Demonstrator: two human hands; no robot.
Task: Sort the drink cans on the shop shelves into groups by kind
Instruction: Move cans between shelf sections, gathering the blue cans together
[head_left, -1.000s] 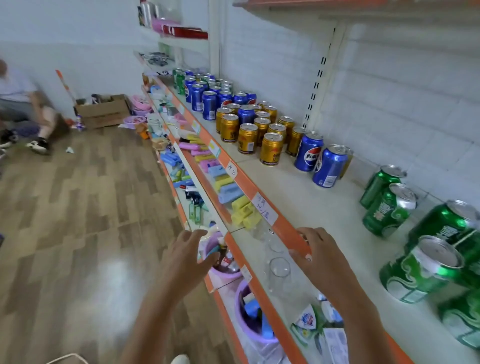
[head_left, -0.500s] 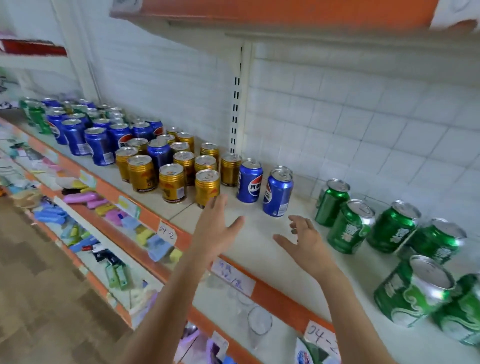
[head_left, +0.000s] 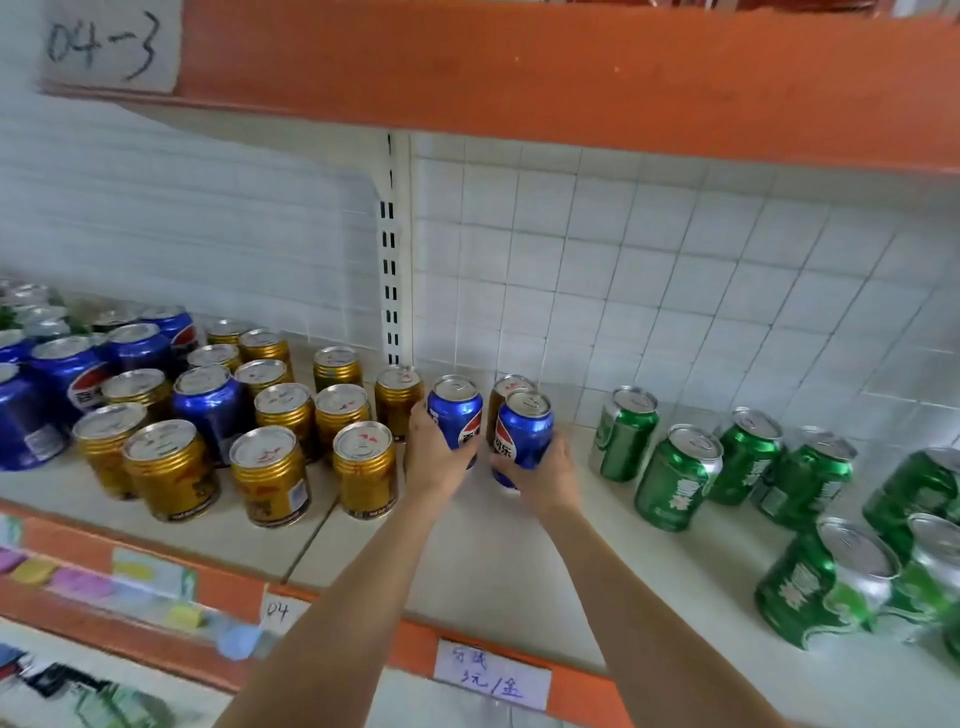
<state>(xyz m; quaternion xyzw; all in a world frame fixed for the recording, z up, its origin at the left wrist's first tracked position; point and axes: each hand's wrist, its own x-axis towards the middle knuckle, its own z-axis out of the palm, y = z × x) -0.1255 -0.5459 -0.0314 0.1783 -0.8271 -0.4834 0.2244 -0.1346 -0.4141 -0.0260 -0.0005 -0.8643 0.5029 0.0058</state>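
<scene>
Blue cans (head_left: 454, 415) now gripped, both hands (head_left: 434, 457)

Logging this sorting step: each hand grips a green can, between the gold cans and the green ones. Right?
Not quite. The head view shows the left hand and right hand each gripping a blue can, not green. They do sit between the gold cans and green cans.

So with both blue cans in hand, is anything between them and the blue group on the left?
Yes. The gold cans fill the shelf between the held blue cans and the blue group; one blue can stands among them.
</scene>
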